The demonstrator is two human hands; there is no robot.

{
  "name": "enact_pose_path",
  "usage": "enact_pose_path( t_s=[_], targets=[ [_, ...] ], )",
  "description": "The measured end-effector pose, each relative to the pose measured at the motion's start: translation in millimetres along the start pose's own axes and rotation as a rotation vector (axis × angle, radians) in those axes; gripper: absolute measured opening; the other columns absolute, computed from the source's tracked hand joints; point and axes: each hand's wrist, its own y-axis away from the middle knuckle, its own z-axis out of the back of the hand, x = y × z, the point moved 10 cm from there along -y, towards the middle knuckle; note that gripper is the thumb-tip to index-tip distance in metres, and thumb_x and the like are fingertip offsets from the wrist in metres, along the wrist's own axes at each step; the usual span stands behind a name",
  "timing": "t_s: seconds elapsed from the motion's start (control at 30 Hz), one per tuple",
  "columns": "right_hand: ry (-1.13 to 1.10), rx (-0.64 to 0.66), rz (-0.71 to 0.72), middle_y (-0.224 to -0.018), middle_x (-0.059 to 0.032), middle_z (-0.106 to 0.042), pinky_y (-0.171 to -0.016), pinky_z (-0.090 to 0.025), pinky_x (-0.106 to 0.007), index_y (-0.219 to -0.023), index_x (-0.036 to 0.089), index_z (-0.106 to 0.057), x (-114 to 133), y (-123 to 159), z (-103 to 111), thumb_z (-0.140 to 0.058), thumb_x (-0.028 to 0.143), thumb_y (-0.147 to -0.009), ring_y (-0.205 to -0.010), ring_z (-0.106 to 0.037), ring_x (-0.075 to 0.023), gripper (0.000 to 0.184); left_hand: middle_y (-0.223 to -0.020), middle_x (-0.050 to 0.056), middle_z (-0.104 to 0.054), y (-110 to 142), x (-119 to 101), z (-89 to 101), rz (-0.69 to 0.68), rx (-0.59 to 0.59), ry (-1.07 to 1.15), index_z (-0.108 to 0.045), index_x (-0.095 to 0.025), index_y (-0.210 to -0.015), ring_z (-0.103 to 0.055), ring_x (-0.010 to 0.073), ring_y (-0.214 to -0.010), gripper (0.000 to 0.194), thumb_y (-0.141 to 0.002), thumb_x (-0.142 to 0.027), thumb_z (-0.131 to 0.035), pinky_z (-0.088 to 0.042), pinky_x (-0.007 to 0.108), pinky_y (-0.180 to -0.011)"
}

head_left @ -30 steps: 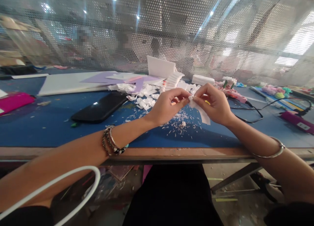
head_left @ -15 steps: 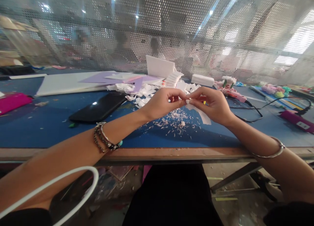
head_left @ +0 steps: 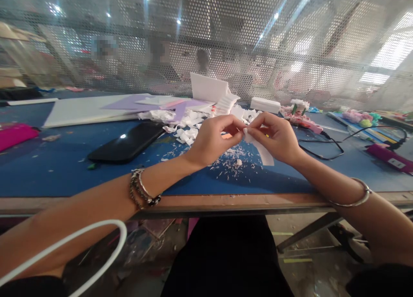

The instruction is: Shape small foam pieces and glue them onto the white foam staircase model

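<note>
Between my two hands, above the blue tabletop, is a white strip (head_left: pixel 265 154) of paper or thin foam, its free end hanging down below the right fingers. My right hand (head_left: pixel 279 137) pinches its upper end between thumb and fingertips. The fingertips of my left hand (head_left: pixel 213 137) are closed at that same end, which is bunched into a small white bit; how much each hand grips is partly hidden. Below them, tiny white shavings (head_left: pixel 230 165) lie scattered. Just behind the hands is a heap of white scraps (head_left: pixel 187 134).
A black phone (head_left: pixel 125 144) lies left of my left hand. White and lilac sheets (head_left: pixel 84 109) are stacked behind it. A pink glue gun (head_left: pixel 308 124), its black cable (head_left: pixel 338 148) and a purple power socket (head_left: pixel 385 157) are on the right. Perforated metal mesh (head_left: pixel 226 26) stands behind.
My hands stay together at the end of the strip, with a slight shift of the fingers. More of the strip hangs visible below my right hand. The view has moved slightly.
</note>
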Motion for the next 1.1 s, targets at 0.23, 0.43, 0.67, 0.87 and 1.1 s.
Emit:
enact_pose_path(
  t_s=[0.23, 0.43, 0.67, 0.87, 1.1],
  targets=[
    [0.022, -0.047, -0.010, -0.069, 0.0020, -0.056, -0.064, -0.049, -0.022, -0.073, 0.016, -0.055, -2.8, 2.4, 2.8, -0.056, 0.023, -0.077, -0.067, -0.054, -0.0065, 0.009, -0.077, 0.004, -0.068, 0.8, -22.9, 2.3, -0.162, 0.006, -0.196, -0.064, -0.012, -0.082, -0.061, 0.0102, -0.066, 0.011, -0.074, -0.014, -0.058, -0.048, 0.020, -0.065],
    [0.003, -0.062, -0.028, -0.069, 0.0014, -0.057, -0.060, -0.047, -0.021, -0.073, 0.016, -0.054, -6.4, 1.5, 4.0, -0.057, 0.022, -0.077, -0.067, -0.054, -0.0068, 0.008, -0.077, 0.003, -0.068, -0.9, -12.3, 1.8, -0.085, 0.027, -0.097, -0.066, -0.013, -0.083, -0.061, 0.0093, -0.068, 0.014, -0.078, -0.025, -0.059, -0.047, 0.018, -0.065],
    [-0.078, -0.026, -0.027, -0.072, 0.0019, -0.057, -0.059, -0.046, -0.018, -0.075, 0.016, -0.054, -2.4, -1.3, 4.9, -0.057, 0.022, -0.078, -0.067, -0.054, -0.0053, 0.007, -0.069, 0.001, -0.065, -3.6, 2.4, -2.3, -0.008, 0.075, 0.151, -0.064, -0.014, -0.079, -0.059, 0.0078, -0.063, 0.012, -0.077, -0.025, -0.060, -0.048, 0.017, -0.061],
    [-0.090, 0.026, -0.065, -0.071, 0.0022, -0.056, -0.058, -0.045, -0.019, -0.074, 0.016, -0.055, -3.6, -3.4, 2.5, -0.058, 0.024, -0.077, -0.065, -0.054, -0.0054, 0.009, -0.075, 0.001, -0.064, -4.9, 7.1, -4.2, -0.004, 0.121, 0.210, -0.065, -0.015, -0.083, -0.059, 0.0086, -0.067, 0.014, -0.077, -0.026, -0.060, -0.047, 0.018, -0.061],
    [-0.144, 0.012, -0.068, -0.069, 0.0025, -0.058, -0.058, -0.046, -0.018, -0.072, 0.015, -0.056, -0.3, -2.5, 2.3, -0.060, 0.021, -0.075, -0.063, -0.054, -0.0047, 0.008, -0.077, 0.001, -0.066, -5.1, 5.7, -2.7, -0.017, 0.101, 0.170, -0.067, -0.017, -0.080, -0.057, 0.0085, -0.069, 0.011, -0.076, -0.026, -0.061, -0.045, 0.019, -0.064]
  ],
)
